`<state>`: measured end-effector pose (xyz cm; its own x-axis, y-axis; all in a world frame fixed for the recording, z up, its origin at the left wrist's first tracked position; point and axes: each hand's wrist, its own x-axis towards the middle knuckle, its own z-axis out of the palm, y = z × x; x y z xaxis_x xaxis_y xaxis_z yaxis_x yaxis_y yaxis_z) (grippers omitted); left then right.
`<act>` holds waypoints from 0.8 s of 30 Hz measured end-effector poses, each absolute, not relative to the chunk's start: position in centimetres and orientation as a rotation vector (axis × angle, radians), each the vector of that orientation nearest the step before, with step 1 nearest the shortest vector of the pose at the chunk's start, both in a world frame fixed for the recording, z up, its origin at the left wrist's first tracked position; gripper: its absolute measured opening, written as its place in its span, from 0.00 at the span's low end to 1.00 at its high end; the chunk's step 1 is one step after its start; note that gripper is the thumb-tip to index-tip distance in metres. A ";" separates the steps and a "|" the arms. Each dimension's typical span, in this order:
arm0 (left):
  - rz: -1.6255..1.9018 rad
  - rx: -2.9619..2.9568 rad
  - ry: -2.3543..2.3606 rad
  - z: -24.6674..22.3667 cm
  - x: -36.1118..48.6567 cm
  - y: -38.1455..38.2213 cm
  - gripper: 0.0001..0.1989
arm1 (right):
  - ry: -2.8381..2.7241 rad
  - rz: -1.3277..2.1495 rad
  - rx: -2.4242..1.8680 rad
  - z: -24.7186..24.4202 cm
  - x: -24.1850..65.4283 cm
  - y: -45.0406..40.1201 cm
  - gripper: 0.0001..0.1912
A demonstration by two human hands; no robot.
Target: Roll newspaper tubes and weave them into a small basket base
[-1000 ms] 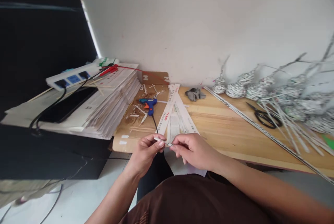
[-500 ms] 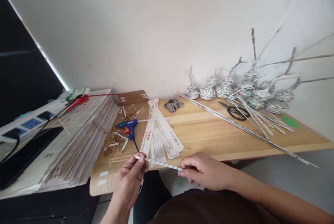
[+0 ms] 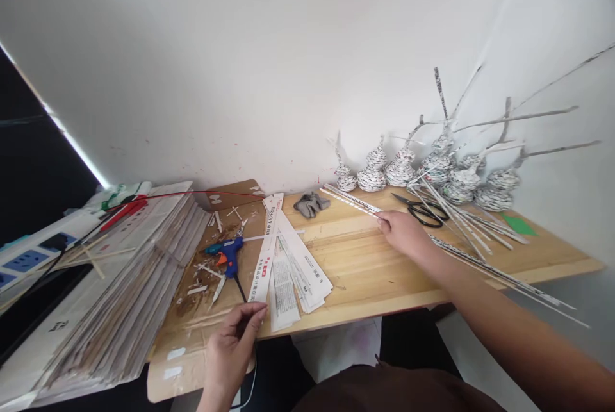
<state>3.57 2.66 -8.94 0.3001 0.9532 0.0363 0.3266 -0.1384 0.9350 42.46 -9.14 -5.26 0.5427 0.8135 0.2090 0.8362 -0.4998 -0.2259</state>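
Note:
My right hand (image 3: 401,230) reaches over the table, closed on a long, thin rolled paper tube (image 3: 350,200) with a striped surface. This tube lies beside other long paper tubes (image 3: 504,270), which run out past the table's front edge on the right. Near the front edge, at the left, my left hand (image 3: 235,335) has thumb and index finger pinched together; whether something small is between them I cannot make out. Just beyond it lies a fan of printed paper strips (image 3: 302,264). A blue glue gun (image 3: 230,257) rests on a cardboard sheet (image 3: 187,329).
Several woven paper gourds (image 3: 372,178) stand along the wall. Black scissors (image 3: 425,210), shorter paper tubes (image 3: 461,226) and a green piece (image 3: 519,225) lie at the right. A grey glove (image 3: 311,204) sits mid-back. Left are a paper stack (image 3: 144,284) and a power strip (image 3: 33,258).
My right hand has moved forward and right, from the front edge to the long tubes. The tube stretched between both hands has left my left hand, which stays low at the left.

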 end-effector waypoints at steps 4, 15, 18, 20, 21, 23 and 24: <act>0.832 1.662 1.126 -8.9 3.1 3.0 0.16 | -1.349 -0.150 -2.559 -5.5 44.2 -6.0 0.17; 0.830 1.678 1.139 -8.4 3.5 2.8 0.18 | -1.417 -0.188 -2.306 -5.1 43.4 -3.2 0.15; 0.825 1.687 1.130 -8.8 3.3 2.9 0.17 | -1.440 -0.084 -2.209 -5.5 43.5 -2.4 0.16; 0.816 1.701 1.132 -9.2 3.1 3.1 0.17 | -1.422 -0.007 -2.154 -5.9 43.4 -1.3 0.15; 0.815 1.707 1.136 -9.4 3.0 3.2 0.18 | -1.403 0.031 -2.126 -6.0 43.4 -0.7 0.14; 0.813 1.718 1.136 -9.7 2.9 3.3 0.18 | -1.350 0.106 -2.058 -6.3 43.0 0.7 0.13; 0.817 1.722 1.130 -9.7 2.9 3.4 0.18 | -1.318 0.145 -2.016 -6.4 42.7 1.5 0.12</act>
